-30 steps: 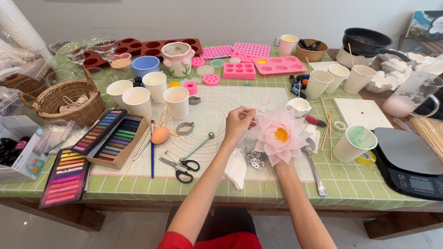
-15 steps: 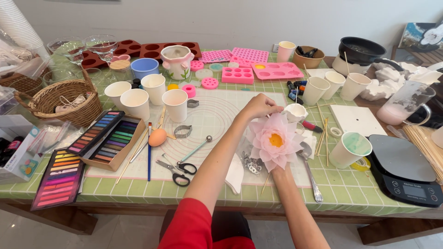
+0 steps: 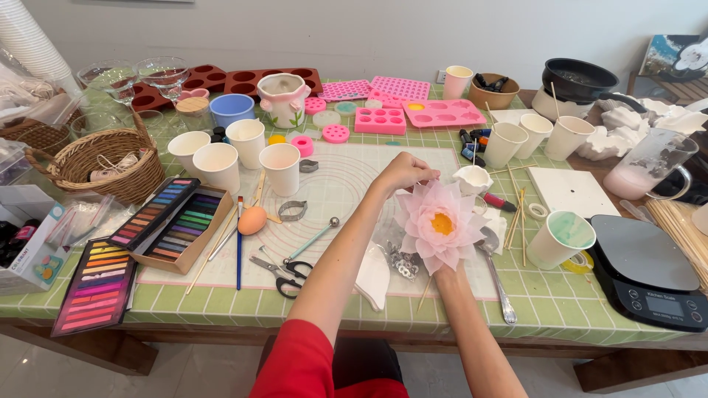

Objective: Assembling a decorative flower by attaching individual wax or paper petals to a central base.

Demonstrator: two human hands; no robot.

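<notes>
1. While the pink flower (image 3: 440, 225) is the landmark for everything on the green checked table (image 3: 575, 309), the far left holds a woven basket (image 3: 96, 162), well away from the flower.
2. Left of the flower, an open box of coloured pastel sticks (image 3: 171, 225) lies at an angle, with a second flat tray of pastels (image 3: 94, 284) nearer the table's front edge.
3. Three white paper cups (image 3: 282, 168) stand behind and left of the flower, at the back edge of the white ringed mat (image 3: 335, 193).
4. An orange egg-shaped sponge (image 3: 252, 220) and black-handled scissors (image 3: 284, 271) lie on the mat, left of the flower.
5. From the flower's left, the person's left hand (image 3: 404, 171) reaches in; its fingertips are pinched together on an upper petal, touching the flower's top edge.
6. Directly below the flower, the right hand (image 3: 447, 274) is mostly hidden by the petals; it seems to hold the flower up from beneath, but the fingers cannot be made out.
7. The flower itself, with a yellow centre, sits above the mat's right part, facing the camera.
8. Just below and right of the flower lies a metal spoon (image 3: 498, 284).
9. Right of the flower stands a paper cup with a green inside (image 3: 562, 239).
10. Farther right of the flower rests a black kitchen scale (image 3: 649, 269).
</notes>
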